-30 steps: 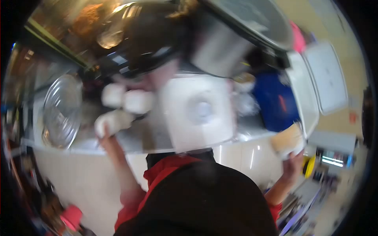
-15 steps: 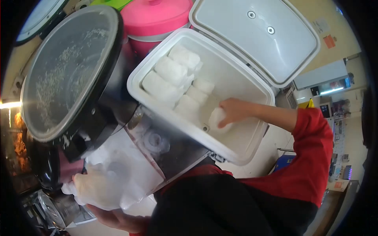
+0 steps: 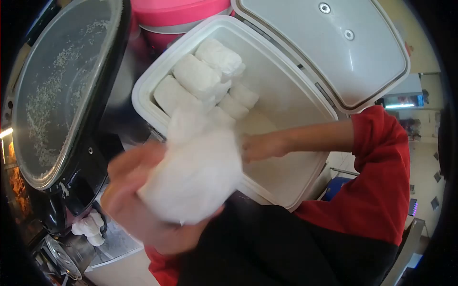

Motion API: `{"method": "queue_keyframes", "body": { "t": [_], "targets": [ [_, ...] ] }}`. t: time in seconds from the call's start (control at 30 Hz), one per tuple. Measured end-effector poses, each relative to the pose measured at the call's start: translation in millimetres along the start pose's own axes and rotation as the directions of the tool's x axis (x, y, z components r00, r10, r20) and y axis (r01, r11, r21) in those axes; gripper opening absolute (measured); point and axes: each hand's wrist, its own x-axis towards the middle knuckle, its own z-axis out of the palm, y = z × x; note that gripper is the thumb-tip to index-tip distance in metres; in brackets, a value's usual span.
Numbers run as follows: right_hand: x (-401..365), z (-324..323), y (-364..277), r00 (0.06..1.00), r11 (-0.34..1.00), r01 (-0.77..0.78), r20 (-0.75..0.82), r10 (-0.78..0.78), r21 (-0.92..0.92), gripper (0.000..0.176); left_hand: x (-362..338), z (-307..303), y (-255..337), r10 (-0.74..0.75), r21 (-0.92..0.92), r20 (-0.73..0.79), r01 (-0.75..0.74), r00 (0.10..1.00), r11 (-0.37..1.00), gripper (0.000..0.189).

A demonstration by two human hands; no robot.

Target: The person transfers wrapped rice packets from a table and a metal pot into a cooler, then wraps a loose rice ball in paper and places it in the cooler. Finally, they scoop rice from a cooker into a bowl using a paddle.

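My left hand [image 3: 138, 195], blurred by motion, grips a white paper-wrapped bundle [image 3: 195, 176] from below and the side, in front of the cooler's near wall. Inside the open white cooler box [image 3: 286, 190] is my right hand [image 3: 265, 145]. Its fingers look curled, but their tips are hidden behind the raised bundle, so what they hold cannot be made out. Several white wrapped bundles [image 3: 198, 74] are stacked at the cooler's left side, and smaller-looking ones [image 3: 243, 95] lie lower down beside them.
The cooler's lid [image 3: 329, 62] stands open at the back right. To the left is a large black cooker [image 3: 71, 186] with a raised clear lid [image 3: 67, 86] specked with rice-like grains. A pink container [image 3: 181, 12] stands behind. Crumpled white plastic [image 3: 89, 228] and a metal pot [image 3: 71, 252] are at lower left.
My left hand has risen from the lower left to the cooler's front, now with a white bundle. My right hand stays in the cooler, shifted slightly left; the bundle it held is now hidden.
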Motion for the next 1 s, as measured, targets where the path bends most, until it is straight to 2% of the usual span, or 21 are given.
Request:
{"method": "queue_keyframes", "body": {
  "t": [0.03,0.1,0.13,0.17,0.2,0.23,0.3,0.33,0.37,0.43,0.47,0.53,0.63,0.67,0.7,0.8,0.83,0.9,0.93,0.97,1.0],
  "targets": [
    [1,-5,2,0.999,0.997,-0.014,0.039,0.011,0.079,0.062,20,6,-9,0.158,0.020,0.138,-0.162,0.978,0.987,0.080],
    [-15,-12,-4,0.998,0.985,-0.020,0.068,0.008,0.171,0.065,51,30,-16,0.322,-0.076,0.358,-0.317,0.876,0.945,0.070],
    [-30,-17,-13,0.999,0.999,0.006,0.052,-0.008,0.049,0.064,66,42,-19,0.394,-0.148,0.457,-0.369,0.798,0.918,0.066],
    [-45,-23,-22,0.999,0.997,0.027,0.036,-0.024,-0.074,0.062,73,54,-20,0.360,-0.172,0.501,-0.317,0.787,0.933,0.065],
    [-59,-32,-31,0.999,0.941,0.049,0.015,-0.046,-0.334,0.060,76,66,-22,0.325,-0.191,0.542,-0.262,0.775,0.946,0.064],
    [-76,-39,-42,0.997,0.818,0.061,-0.002,-0.076,-0.572,0.057,77,73,-23,0.290,-0.206,0.580,-0.208,0.761,0.956,0.062],
    [-124,-49,-70,0.985,0.664,-0.040,-0.141,-0.099,-0.747,0.052,78,80,-25,0.304,-0.194,0.601,-0.234,0.739,0.953,0.067],
    [-144,-56,-77,0.929,0.750,0.060,-0.239,-0.283,-0.658,0.054,77,83,-26,0.311,-0.194,0.611,-0.244,0.728,0.950,0.069],
    [-162,-59,-85,0.865,0.824,0.232,-0.277,-0.417,-0.518,0.056,74,88,-27,0.325,-0.261,0.589,-0.206,0.740,0.943,0.073],
    [-180,-55,-96,0.766,0.813,0.491,-0.290,-0.574,-0.313,0.062,68,96,-26,0.341,-0.388,0.532,-0.134,0.775,0.912,0.081],
    [-185,-46,-98,0.747,0.783,0.567,-0.243,-0.619,-0.254,0.065,68,97,-23,0.341,-0.404,0.540,-0.118,0.769,0.907,0.083],
    [-182,-36,-97,0.686,0.723,0.616,-0.236,-0.688,-0.314,0.068,68,97,-18,0.341,-0.433,0.556,-0.087,0.758,0.897,0.088],
    [-158,-26,-88,0.564,0.598,0.467,-0.301,-0.769,-0.652,0.067,65,95,-20,0.324,-0.334,0.605,-0.137,0.727,0.932,0.089],
    [-161,-25,-93,0.673,0.683,0.407,-0.306,-0.673,-0.607,0.062,56,94,-21,0.295,-0.339,0.552,-0.113,0.780,0.934,0.085],
    [-159,-25,-93,0.736,0.763,0.374,-0.333,-0.590,-0.527,0.060,51,81,-16,0.264,-0.211,0.552,-0.174,0.791,0.962,0.084],
    [-141,-29,-83,0.868,0.920,0.190,-0.378,-0.320,-0.342,0.054,31,15,11,0.177,0.090,0.522,-0.261,0.834,0.961,0.079],
    [-129,-30,-76,0.886,0.942,0.104,-0.401,-0.233,-0.318,0.052,14,-9,4,0.232,0.050,0.444,-0.283,0.865,0.958,0.078],
    [-94,-35,-63,0.889,0.854,-0.114,-0.435,-0.140,-0.507,0.057,-30,-73,-8,0.144,-0.057,0.350,-0.132,0.926,0.990,0.050],
    [-80,-34,-59,0.901,0.827,-0.114,-0.408,-0.148,-0.550,0.061,-56,-97,-12,-0.005,0.132,0.142,-0.014,0.990,0.991,0.041],
    [-63,-33,-54,0.914,0.793,-0.114,-0.376,-0.153,-0.598,0.065,-83,-121,-16,-0.153,0.255,-0.077,0.168,0.985,0.952,0.031],
    [-38,-33,-32,0.871,0.751,-0.031,-0.386,-0.303,-0.660,0.067,-114,-140,-33,-0.173,0.269,-0.414,0.301,0.894,0.915,0.027]
  ]
}}
